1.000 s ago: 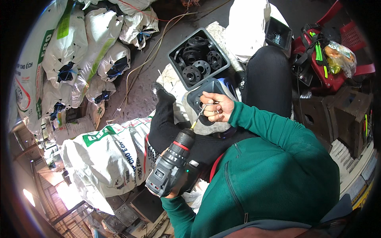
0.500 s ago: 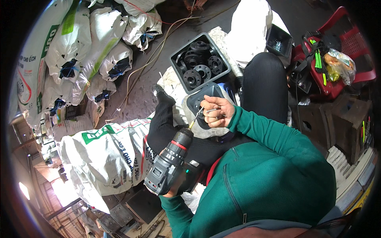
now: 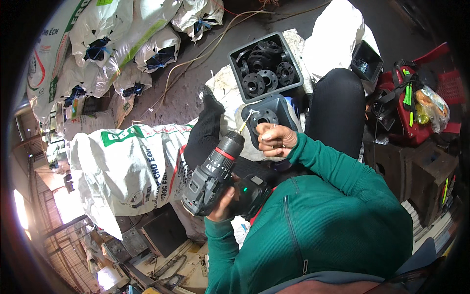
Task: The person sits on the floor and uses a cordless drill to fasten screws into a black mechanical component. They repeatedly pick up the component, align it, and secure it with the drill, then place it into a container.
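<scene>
My left hand (image 3: pixel 223 206) grips a black and grey cordless drill (image 3: pixel 210 179) with a red ring behind its chuck. From the chuck a thin yellowish bit (image 3: pixel 243 126) points up and away, with a small silver screw (image 3: pixel 252 113) at its tip. Beside the bit, my right hand (image 3: pixel 275 140) is closed with curled fingers; what lies inside is hidden. Just beyond the hand, a black round flange (image 3: pixel 267 116) with holes rests on an upturned dark grey plastic container (image 3: pixel 285 109) between my legs.
A dark grey bin (image 3: pixel 240 88) full of black flanges stands beyond the container. A small black box (image 3: pixel 366 63) holds tiny metal pieces. White sacks (image 3: pixel 127 171) lie at left. A red chair (image 3: pixel 401 127) carrying bags and tools stands at right. Cables (image 3: pixel 176 66) cross the floor.
The view has shifted, moving the scene rightward. My right hand has drawn back from the bit, uncovering the flange; screws that showed between its fingers are hidden. One screw now sits on the bit.
</scene>
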The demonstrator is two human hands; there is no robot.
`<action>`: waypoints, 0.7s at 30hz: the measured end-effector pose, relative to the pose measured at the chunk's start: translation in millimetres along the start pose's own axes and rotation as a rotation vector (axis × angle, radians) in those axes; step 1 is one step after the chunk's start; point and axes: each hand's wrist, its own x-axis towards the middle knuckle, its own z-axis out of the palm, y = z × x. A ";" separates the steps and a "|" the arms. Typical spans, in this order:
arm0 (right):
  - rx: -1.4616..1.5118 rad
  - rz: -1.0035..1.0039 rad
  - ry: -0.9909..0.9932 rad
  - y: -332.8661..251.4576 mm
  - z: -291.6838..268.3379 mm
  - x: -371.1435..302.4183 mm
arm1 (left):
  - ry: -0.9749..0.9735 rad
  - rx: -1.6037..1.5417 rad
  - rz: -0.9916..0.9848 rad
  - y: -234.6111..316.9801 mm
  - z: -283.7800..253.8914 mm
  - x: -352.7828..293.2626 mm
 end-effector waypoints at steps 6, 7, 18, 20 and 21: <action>-0.096 -0.048 0.096 -0.5 -8.3 -5.7 | -0.047 0.002 -0.036 -2.5 -18.3 -7.5; -0.100 -0.046 0.100 0.0 -9.2 -5.7 | -0.058 0.009 -0.041 -3.2 -20.1 -8.4; -0.163 -0.051 0.087 -15.6 -6.0 0.6 | 0.022 0.086 0.019 3.2 -21.8 -9.4; -0.187 -0.036 0.108 -15.7 -6.7 1.9 | 0.006 0.046 -0.009 3.9 -21.8 -10.8; -0.156 -0.058 0.018 -15.2 -8.0 3.9 | 0.038 0.012 0.010 3.3 -20.6 -12.2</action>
